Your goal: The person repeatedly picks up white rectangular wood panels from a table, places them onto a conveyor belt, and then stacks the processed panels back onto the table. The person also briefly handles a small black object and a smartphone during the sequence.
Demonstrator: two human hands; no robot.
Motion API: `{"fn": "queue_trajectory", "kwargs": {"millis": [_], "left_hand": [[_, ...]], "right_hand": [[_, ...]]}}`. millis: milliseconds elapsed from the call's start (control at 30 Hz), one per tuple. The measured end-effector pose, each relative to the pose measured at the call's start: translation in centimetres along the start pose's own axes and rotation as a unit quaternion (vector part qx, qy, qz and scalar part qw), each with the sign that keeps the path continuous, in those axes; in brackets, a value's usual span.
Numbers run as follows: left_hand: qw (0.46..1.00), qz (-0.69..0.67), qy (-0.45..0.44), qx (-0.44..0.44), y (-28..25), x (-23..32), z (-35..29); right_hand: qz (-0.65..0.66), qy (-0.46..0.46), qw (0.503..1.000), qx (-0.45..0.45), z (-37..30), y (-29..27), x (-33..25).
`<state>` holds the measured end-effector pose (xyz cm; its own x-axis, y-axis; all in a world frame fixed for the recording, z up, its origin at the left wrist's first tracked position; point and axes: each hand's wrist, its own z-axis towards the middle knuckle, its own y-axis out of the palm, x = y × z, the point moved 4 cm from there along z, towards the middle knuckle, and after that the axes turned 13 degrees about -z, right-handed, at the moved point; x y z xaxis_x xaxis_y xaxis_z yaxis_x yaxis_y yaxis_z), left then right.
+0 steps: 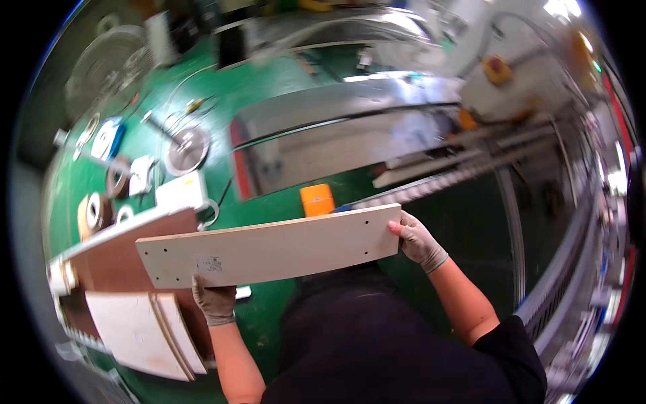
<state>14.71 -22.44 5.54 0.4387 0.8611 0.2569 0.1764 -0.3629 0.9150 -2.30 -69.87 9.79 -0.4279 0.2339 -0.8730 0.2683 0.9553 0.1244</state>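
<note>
A long pale board [289,250] with small drilled holes near both ends and a printed label towards its left spans the space in front of me. My left hand [214,301], in a light work glove, grips its lower edge near the label, with most of the fingers hidden behind the board. At the opposite end, my gloved right hand [418,240] clasps the short edge, its thumb on the front face and a bare thumb tip showing. Both hands carry the board above the floor, tilted slightly up to the right.
To the left, flat pale panels [138,333] lie on a brown-topped bench [128,249]. Beyond stand a white box [182,192], tape rolls [99,211] and a large fan [108,67]. Ahead is a metal machine [343,148] with an orange box [317,200]; a conveyor [431,185] runs rightward.
</note>
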Motion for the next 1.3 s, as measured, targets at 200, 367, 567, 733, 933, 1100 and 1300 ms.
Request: {"fn": "queue_trajectory", "kwargs": {"millis": [200,367,567,733,933,1100,1300], "left_hand": [[0.939,0.127,-0.286,-0.147,9.2,-15.7,6.8],[0.909,0.131,-0.352,-0.179,16.2,-26.6,11.3],[0.828,0.388,-0.376,-0.151,16.9,-35.0,17.4],[0.773,0.435,-0.432,-0.163,14.2,-39.8,19.6],[0.796,0.454,-0.349,-0.196,13.5,-43.0,20.0],[0.826,0.496,-0.221,-0.152,15.7,-47.1,18.7],[0.779,0.578,-0.155,-0.188,20.1,-51.9,18.7]], "right_hand": [[0.031,-0.144,0.93,0.338,-11.0,-12.0,7.1],[0.168,-0.143,0.87,0.441,-17.7,-10.9,14.6],[0.353,-0.07,0.779,0.514,-19.9,-4.9,22.5],[0.461,-0.079,0.742,0.48,-20.5,-4.2,24.7],[0.469,-0.113,0.782,0.394,-21.1,-7.0,15.1],[0.462,-0.068,0.789,0.398,-20.2,-11.1,13.9],[0.482,-0.049,0.783,0.389,-20.0,-17.7,12.2]]}}
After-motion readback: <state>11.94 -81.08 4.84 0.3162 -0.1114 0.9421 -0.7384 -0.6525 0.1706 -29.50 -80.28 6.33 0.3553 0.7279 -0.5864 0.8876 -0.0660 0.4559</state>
